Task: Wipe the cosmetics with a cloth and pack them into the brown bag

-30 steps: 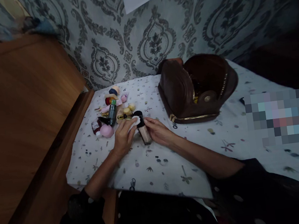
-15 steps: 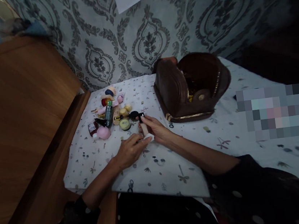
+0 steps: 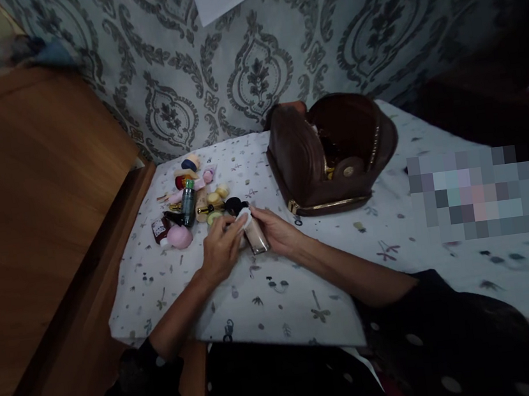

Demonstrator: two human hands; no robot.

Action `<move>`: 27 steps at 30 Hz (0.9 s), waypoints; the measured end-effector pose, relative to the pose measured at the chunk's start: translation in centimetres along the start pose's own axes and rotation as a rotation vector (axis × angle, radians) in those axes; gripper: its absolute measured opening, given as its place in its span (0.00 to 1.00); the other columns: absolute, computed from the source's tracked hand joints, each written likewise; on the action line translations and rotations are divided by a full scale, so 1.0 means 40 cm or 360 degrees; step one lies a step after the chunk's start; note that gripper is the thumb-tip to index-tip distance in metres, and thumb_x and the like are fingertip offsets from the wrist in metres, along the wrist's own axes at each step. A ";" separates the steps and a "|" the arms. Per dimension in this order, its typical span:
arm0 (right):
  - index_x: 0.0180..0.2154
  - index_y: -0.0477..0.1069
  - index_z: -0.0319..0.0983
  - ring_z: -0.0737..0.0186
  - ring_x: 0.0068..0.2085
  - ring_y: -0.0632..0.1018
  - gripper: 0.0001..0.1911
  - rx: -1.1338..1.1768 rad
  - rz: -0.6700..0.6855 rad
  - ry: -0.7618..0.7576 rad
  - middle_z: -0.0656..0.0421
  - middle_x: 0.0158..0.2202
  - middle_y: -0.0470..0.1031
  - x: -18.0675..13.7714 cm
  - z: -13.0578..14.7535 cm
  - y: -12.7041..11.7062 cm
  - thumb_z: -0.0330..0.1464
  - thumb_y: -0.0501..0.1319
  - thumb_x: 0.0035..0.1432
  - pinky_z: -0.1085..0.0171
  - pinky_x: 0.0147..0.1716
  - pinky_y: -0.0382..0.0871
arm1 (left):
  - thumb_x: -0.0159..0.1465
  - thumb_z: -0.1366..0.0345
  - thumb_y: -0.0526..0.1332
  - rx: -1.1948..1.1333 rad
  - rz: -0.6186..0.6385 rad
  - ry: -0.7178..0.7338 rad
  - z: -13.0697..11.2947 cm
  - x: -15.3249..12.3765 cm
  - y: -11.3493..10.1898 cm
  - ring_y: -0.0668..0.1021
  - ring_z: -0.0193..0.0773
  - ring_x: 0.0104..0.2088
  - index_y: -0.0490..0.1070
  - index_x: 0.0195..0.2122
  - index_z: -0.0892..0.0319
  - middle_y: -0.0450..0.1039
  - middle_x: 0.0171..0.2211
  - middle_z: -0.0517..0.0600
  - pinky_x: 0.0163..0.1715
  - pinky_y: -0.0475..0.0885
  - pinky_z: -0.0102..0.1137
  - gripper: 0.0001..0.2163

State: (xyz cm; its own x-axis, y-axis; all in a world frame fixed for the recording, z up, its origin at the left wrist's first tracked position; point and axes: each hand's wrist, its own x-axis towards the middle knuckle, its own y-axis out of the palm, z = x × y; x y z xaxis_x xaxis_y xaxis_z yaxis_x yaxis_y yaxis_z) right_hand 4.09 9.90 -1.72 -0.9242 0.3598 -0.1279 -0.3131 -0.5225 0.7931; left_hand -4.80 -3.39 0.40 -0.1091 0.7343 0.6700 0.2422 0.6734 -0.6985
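My right hand (image 3: 278, 230) is closed around the upper part of a foundation bottle (image 3: 256, 237), a small clear bottle with beige contents, held tilted above the bed sheet. My left hand (image 3: 222, 247) pinches a white wipe (image 3: 246, 218) and presses it against the bottle's top end. The wipe and fingers partly hide the dark cap. Just beyond my hands lie a round black compact (image 3: 233, 205) and a pale green jar (image 3: 213, 218), the jar partly covered by my left fingers.
A brown bag (image 3: 301, 161) stands unzipped at the right. On the left are a dark green-capped bottle (image 3: 189, 204), a pink rounded item (image 3: 179, 237), a dark red bottle (image 3: 159, 230) and several other cosmetics. A wooden panel (image 3: 38, 161) borders the left side.
My left hand has moved the wipe from the bottle's base up to its capped end. The bottle's lower body now shows. The view has shifted slightly.
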 end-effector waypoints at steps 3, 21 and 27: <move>0.33 0.75 0.37 0.65 0.25 0.75 0.12 0.0051 -0.0043 0.0079 0.61 0.24 0.77 0.005 0.010 -0.009 0.39 0.68 0.57 0.68 0.24 0.69 | 0.71 0.69 0.53 0.0091 0.0106 0.0164 -0.019 -0.030 -0.003 0.73 0.37 0.40 0.66 0.60 0.54 0.70 0.41 0.52 0.37 0.70 0.30 0.18; 0.37 0.73 0.38 0.62 0.28 0.78 0.14 0.0301 -0.0129 0.0208 0.60 0.25 0.77 -0.011 0.013 0.011 0.43 0.62 0.63 0.65 0.27 0.74 | 0.70 0.67 0.54 0.0186 0.0215 0.0114 -0.064 -0.062 0.019 0.78 0.42 0.38 0.67 0.49 0.59 0.74 0.37 0.53 0.34 0.75 0.33 0.09; 0.36 0.74 0.39 0.62 0.29 0.78 0.14 0.0229 -0.0152 0.0232 0.59 0.25 0.77 -0.022 -0.002 0.026 0.44 0.62 0.63 0.66 0.26 0.72 | 0.70 0.68 0.53 0.0238 0.0178 0.0136 -0.063 -0.069 0.013 0.78 0.40 0.36 0.67 0.49 0.58 0.73 0.35 0.51 0.32 0.73 0.30 0.09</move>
State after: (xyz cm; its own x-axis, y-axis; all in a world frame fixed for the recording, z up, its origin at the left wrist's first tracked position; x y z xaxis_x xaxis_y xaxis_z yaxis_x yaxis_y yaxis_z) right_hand 4.56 8.99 -0.83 -0.9170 0.2811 -0.2830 -0.3760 -0.3719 0.8487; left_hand -1.95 -5.29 -1.17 -0.0055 0.7997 0.6004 0.1017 0.5977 -0.7952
